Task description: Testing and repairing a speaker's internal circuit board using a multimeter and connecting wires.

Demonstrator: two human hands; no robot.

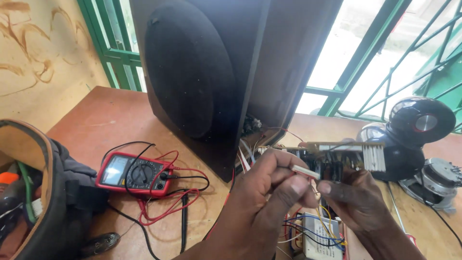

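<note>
Both hands (269, 192) pinching circuit board (337, 154) over wooden table (106, 115); green window bars (365, 58) behind

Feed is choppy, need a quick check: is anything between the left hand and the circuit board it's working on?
Nothing visible. The left hand pinches a small pale part right at the circuit board, which the right hand grips from below; loose wires hang underneath.
</note>
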